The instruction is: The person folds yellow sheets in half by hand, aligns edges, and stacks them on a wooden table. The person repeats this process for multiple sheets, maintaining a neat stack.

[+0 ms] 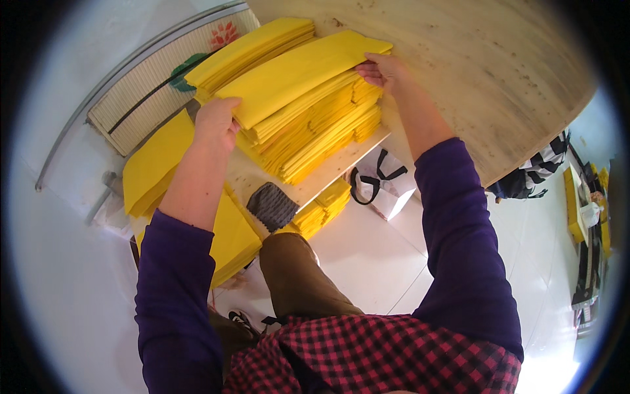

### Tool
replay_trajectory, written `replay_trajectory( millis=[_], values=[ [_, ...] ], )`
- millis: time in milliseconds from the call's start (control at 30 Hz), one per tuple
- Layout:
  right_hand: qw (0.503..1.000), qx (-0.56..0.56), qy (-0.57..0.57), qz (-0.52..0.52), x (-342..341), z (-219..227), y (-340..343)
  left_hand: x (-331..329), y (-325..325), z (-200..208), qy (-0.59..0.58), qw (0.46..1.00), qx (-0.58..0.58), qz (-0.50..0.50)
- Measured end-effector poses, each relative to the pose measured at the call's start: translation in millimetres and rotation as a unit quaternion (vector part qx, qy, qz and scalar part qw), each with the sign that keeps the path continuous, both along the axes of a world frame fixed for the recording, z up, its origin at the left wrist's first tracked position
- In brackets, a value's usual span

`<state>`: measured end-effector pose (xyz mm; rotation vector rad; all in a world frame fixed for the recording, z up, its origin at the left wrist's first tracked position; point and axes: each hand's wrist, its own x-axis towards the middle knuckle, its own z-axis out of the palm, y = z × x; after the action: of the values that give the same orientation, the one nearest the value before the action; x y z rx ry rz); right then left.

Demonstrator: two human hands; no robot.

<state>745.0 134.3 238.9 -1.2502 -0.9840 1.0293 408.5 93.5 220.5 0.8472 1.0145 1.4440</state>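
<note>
A long, flat, yellow sheet that looks like folded cloth [302, 72] lies on top of a tall stack of similar yellow sheets [315, 131]. At its near left corner, my left hand [218, 121] is closed with the thumb on top and the fingers curled under. My right hand [382, 69] pinches its right end, thumb above and fingers beneath the edge. Just behind it stands a second yellow stack [252, 49]. The sheet's exact material cannot be made out.
The stacks sit on a pale wooden table [485, 79]. At the near edge lies a dark grey textured pad [272, 205]. More yellow piles [226, 240] lie beside my left forearm. Below are a white bag with black handles [387, 180] and a tiled floor [367, 269].
</note>
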Motion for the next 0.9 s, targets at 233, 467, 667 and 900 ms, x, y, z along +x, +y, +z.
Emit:
replay_trajectory(
  millis=[233, 467, 667, 900],
  values=[
    [0.999, -0.015, -0.033, -0.025, 4.2, -13.0, 6.9, 4.6, -5.1, -5.2, -0.030, 0.999, 0.018, -0.020],
    [0.999, -0.005, -0.030, -0.026, 8.3, -22.2, 8.1, 3.9, -18.6, -10.4, 0.045, 0.998, 0.029, 0.034],
    [0.999, 0.010, -0.015, -0.029, 7.8, -26.3, 6.7, 7.7, -23.7, -15.5, 0.129, 0.990, 0.041, 0.034],
    [0.999, 0.026, 0.029, -0.021, 9.3, -27.8, 8.4, 30.6, -11.5, -26.0, -0.003, 0.997, 0.077, -0.031]
  ],
)
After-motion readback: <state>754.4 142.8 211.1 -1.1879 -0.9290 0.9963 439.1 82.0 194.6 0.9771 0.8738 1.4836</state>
